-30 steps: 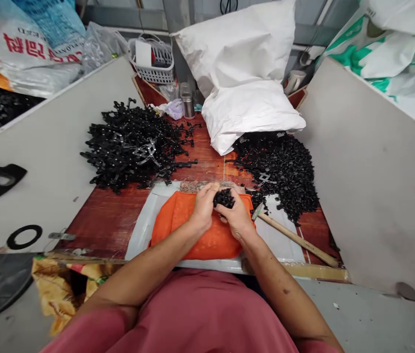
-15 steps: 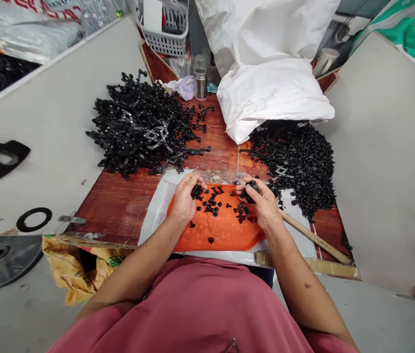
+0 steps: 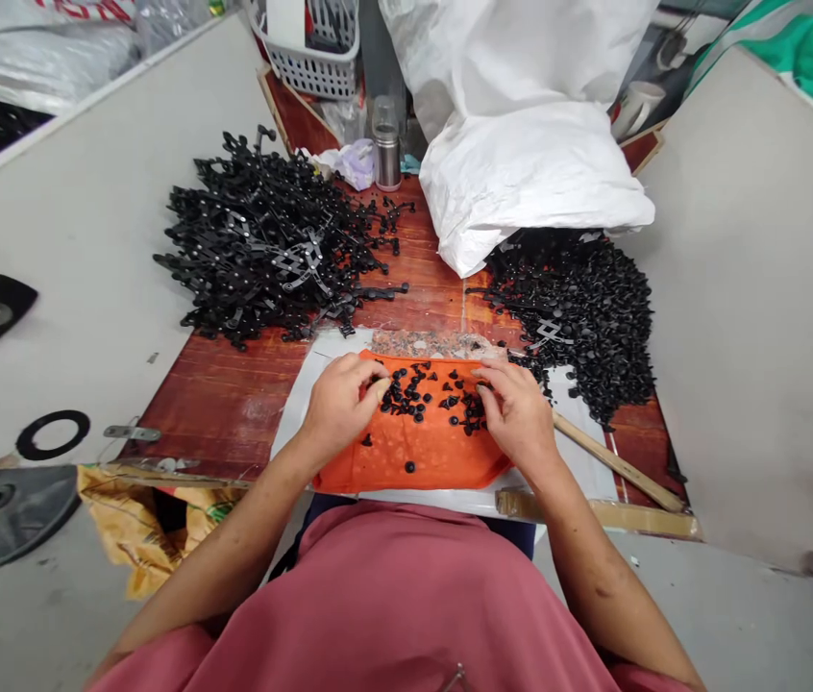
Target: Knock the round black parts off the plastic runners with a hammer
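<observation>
My left hand [image 3: 345, 402] is at the left side of an orange cloth [image 3: 442, 459], thumb and fingertips slightly apart beside a cluster of small black mushroom-shaped plastic pieces [image 3: 406, 392]. My right hand [image 3: 520, 411] rests at the cloth's right side, its fingers curved and the thumb apart from them. Another group of the same black pieces [image 3: 470, 411] lies by its fingertips, partly covered by them. One single black piece [image 3: 409, 467] sits nearer the front edge. Neither hand plainly holds anything, though the undersides of the fingers are hidden.
A heap of black folding lattice parts [image 3: 255, 250] stands back left. Small black pieces [image 3: 594, 317] spill from a white sack [image 3: 532, 183] at back right. A wooden stick [image 3: 619, 463] lies right of the cloth. Grey panels [image 3: 752, 317] flank the table; a steel bottle [image 3: 387, 154] stands behind.
Both hands have lowered and turned palm-down. The clusters of black pieces they held now lie on the cloth, by the fingertips. The whole view has shifted slightly.
</observation>
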